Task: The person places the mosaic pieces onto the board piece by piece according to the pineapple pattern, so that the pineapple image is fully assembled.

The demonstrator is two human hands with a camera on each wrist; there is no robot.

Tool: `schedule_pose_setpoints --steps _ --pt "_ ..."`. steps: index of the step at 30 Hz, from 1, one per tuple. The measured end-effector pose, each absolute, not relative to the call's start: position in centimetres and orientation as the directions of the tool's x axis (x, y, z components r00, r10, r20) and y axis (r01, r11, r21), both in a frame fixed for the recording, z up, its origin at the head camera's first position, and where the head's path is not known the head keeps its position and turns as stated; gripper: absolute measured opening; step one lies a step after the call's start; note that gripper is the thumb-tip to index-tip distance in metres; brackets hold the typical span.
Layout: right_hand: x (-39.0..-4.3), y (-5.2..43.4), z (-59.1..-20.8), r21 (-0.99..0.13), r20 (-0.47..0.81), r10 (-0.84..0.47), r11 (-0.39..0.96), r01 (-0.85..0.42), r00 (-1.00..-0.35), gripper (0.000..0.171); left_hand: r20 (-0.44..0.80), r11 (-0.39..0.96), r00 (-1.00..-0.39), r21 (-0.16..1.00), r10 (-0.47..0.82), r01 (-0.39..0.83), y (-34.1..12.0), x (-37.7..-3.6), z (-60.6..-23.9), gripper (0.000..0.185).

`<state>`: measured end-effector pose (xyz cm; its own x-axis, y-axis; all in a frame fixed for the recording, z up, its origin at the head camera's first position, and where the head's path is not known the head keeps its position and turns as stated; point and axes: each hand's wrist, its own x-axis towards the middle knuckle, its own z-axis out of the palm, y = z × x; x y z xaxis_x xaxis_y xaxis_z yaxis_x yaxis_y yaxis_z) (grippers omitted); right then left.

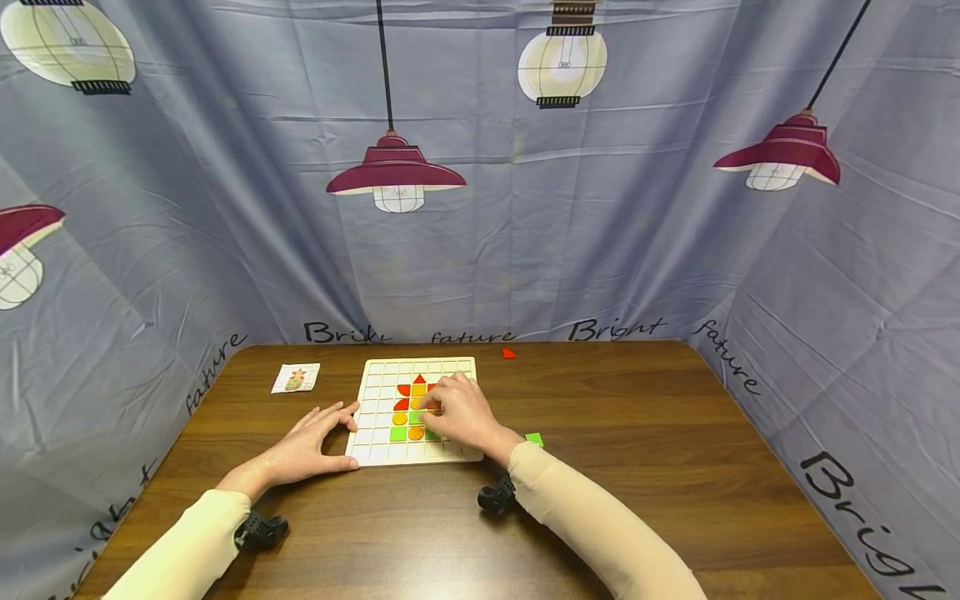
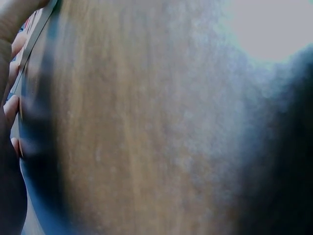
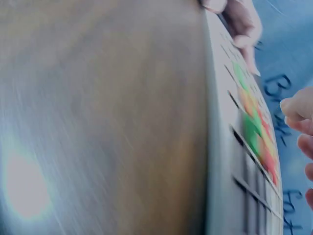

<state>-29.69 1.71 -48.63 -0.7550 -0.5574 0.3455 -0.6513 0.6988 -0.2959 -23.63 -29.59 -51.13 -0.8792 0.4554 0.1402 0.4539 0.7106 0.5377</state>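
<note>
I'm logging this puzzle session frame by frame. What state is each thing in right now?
grid board: flat on the table, partly filled with coloured tiles.
left hand: open, fingers against the board's left edge.
right hand: fingers curled over the tiles; whether it holds one is hidden.
green tile: loose on the table, right of the board.
red tile: loose, beyond the board.
pattern card: lying face up, left of the board.

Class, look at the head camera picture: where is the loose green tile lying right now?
The loose green tile lies on the wooden table just right of the white grid board, beside the right hand's wrist.
</note>
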Motion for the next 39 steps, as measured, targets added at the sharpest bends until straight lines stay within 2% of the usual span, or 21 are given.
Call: schedule_pose_setpoints --steps 13,23,32,39 --pt "-32.5 9.3 -47.0 -0.443 0.337 -0.439 0.707 -0.551 -0.833 0.012 0.137 0.717 -0.882 0.533 0.450 0.448 -29.9 -23.6 -50.9 0.049" --pt "-35.1 14.5 -48.6 -0.417 0.286 -0.341 0.797 -0.436 -0.896 0.017 0.136 0.719 -0.885 0.535 0.445 0.443 -30.0 -23.6 -51.0 0.049" --pt "-37.4 15.2 -50.0 -0.437 0.199 -0.266 0.837 -0.329 -0.943 0.025 0.127 0.713 -0.885 0.546 0.449 0.440 -29.8 -23.6 -50.9 0.048" --pt "-38.6 14.4 -50.6 -0.390 0.173 -0.281 0.861 -0.328 -0.944 0.036 0.132 0.706 -0.883 0.552 0.451 0.443 -29.6 -23.6 -51.1 0.048"
